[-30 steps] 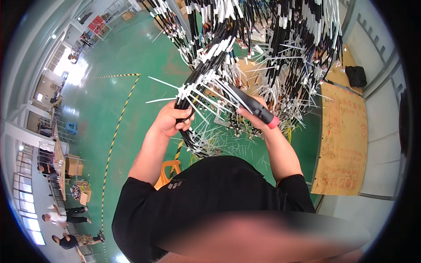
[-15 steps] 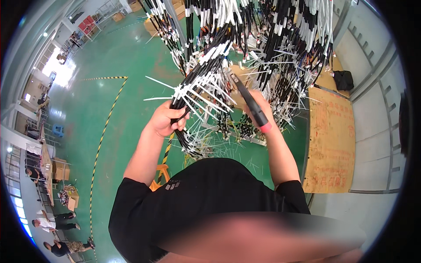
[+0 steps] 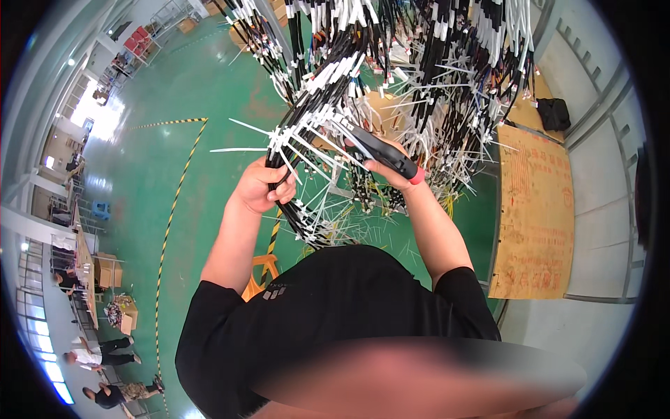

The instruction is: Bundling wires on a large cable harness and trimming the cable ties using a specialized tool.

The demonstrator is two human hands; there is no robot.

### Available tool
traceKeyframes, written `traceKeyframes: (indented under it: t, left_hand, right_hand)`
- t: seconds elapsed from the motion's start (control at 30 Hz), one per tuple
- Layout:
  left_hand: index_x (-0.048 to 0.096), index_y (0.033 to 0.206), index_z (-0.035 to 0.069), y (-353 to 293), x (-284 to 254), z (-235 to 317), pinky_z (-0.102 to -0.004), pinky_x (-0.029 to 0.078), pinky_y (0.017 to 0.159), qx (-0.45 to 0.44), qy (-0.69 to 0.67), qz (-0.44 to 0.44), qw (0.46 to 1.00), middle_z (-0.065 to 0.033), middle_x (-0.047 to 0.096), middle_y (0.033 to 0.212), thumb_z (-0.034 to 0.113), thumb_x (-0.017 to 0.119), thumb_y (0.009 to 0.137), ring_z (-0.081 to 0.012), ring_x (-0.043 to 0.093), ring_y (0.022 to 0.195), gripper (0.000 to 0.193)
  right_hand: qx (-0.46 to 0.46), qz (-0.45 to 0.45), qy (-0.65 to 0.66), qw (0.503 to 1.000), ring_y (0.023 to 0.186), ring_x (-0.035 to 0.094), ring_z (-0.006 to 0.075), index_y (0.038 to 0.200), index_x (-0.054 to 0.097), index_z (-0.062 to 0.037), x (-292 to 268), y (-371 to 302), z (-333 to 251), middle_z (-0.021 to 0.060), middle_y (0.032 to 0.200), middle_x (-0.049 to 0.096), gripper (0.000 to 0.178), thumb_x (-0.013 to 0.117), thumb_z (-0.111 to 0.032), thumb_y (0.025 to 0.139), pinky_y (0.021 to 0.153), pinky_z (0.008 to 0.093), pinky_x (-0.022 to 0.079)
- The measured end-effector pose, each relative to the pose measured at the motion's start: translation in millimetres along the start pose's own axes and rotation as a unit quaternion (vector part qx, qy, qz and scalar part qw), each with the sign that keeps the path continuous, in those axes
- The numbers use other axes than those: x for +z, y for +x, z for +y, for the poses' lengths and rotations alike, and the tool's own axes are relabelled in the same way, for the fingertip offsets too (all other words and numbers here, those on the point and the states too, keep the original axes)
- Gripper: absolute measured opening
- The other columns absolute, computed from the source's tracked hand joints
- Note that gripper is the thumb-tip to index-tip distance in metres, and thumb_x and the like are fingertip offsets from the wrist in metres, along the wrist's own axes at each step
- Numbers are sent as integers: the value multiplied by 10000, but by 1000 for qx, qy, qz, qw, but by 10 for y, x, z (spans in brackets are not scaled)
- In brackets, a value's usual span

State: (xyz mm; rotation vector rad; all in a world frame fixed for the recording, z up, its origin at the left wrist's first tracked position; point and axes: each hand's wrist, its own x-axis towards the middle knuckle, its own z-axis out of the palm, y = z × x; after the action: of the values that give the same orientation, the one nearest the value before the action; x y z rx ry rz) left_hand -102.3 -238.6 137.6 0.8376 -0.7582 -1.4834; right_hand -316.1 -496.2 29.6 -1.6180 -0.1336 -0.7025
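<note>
My left hand [image 3: 262,186] is wrapped round a thick bundle of black cables [image 3: 315,99] with white sleeves. Just above that fist, white cable ties [image 3: 286,137] circle the bundle, their long tails sticking out to both sides. A black cable tie gun [image 3: 385,152] with a red rear end is gripped in my right hand [image 3: 395,172]. Its metal nose points up and left, close to the ties on the bundle; whether it touches a tail I cannot tell. Part of my right hand is hidden behind the tool.
More black and white cable bundles [image 3: 447,77] hang ahead and to the right. A yellow-brown board [image 3: 534,216] lies at the right, with a black bag [image 3: 553,114] beyond it. An orange stool [image 3: 262,269] stands near my left elbow. Two people are at the far lower left.
The cable tie gun in my right hand has moved left and tilted over, its nose now nearer the ties. My left hand keeps its hold on the bundle, slightly shifted left.
</note>
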Motion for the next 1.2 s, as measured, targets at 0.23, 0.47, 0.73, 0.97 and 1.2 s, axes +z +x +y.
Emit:
traceKeyframes:
  t: [0.23,0.47,0.73,0.97,1.2]
  left_hand:
    - [649,915,-18,-9,123,39,-327,463,526,-20,58,87,994,-64,614,633,265,777,964,-111,473,434,314]
    - [655,944,-5,-12,192,73,-300,467,509,-46,116,174,977,-76,654,696,225,798,955,-107,502,456,271]
    - [658,1080,-30,-27,222,60,-295,552,592,-12,130,155,979,-128,716,855,216,789,968,-157,655,606,300]
    - [629,1082,-2,-14,209,12,-303,536,576,-12,136,153,979,-133,712,787,195,782,966,-166,636,566,275]
    - [598,1100,-18,-4,179,-47,-333,553,595,15,140,149,979,-150,696,757,289,751,999,-191,625,552,358]
  right_hand:
    - [-53,-37,-72,995,1145,687,281,1318,700,-54,-21,111,-345,108,1232,732,429,809,-174,920,1021,391,514]
    - [-28,5,-151,988,735,626,271,942,675,-33,-77,-64,-413,105,798,642,199,825,-153,884,718,384,500]
    - [-17,19,-194,981,1172,674,278,1374,660,-60,-152,-331,-704,108,1304,690,463,771,-190,943,1028,370,516]
    - [156,34,20,987,1193,647,194,1370,659,-61,-266,-347,-713,39,1260,718,461,787,-130,933,1093,384,466]
    - [153,22,99,983,1210,646,179,1415,613,-56,12,-176,-732,47,1259,725,462,756,-162,989,1068,362,483]
